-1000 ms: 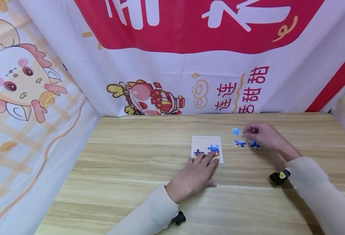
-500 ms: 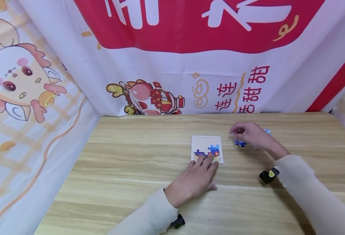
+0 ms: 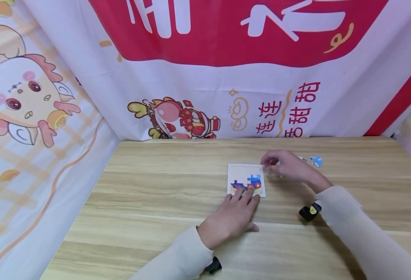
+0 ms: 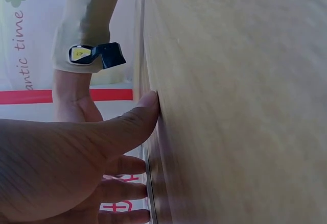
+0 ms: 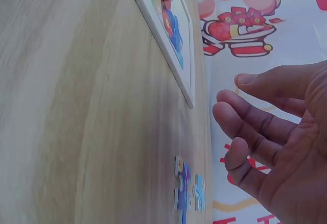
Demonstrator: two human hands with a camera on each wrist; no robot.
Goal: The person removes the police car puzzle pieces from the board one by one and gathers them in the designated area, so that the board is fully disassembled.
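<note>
A white-framed jigsaw puzzle board [image 3: 238, 167] lies on the table, its lower part filled with a picture of a blue train [image 3: 255, 181]. My left hand [image 3: 230, 216] rests fingertips on the board's near edge, thumb on the wood. Beside the board's far right corner hovers my right hand [image 3: 287, 167]. In the right wrist view its thumb and bent fingers [image 5: 255, 124] are apart, with no piece visible between them. A dark-blue puzzle piece [image 5: 183, 185] and a light-blue puzzle piece [image 5: 200, 192] lie below that hand. Another light-blue puzzle piece [image 3: 316, 161] lies farther right.
The wooden table [image 3: 149, 186] ends at a printed cloth [image 3: 198, 81] hanging along the back. A patterned cloth [image 3: 41, 155] covers the left side. Both wrists wear black cameras; the right camera [image 3: 309, 213] is close above the table.
My right hand has moved left from over the loose pieces toward the board, uncovering pieces on the right. My left hand has stayed on the board.
</note>
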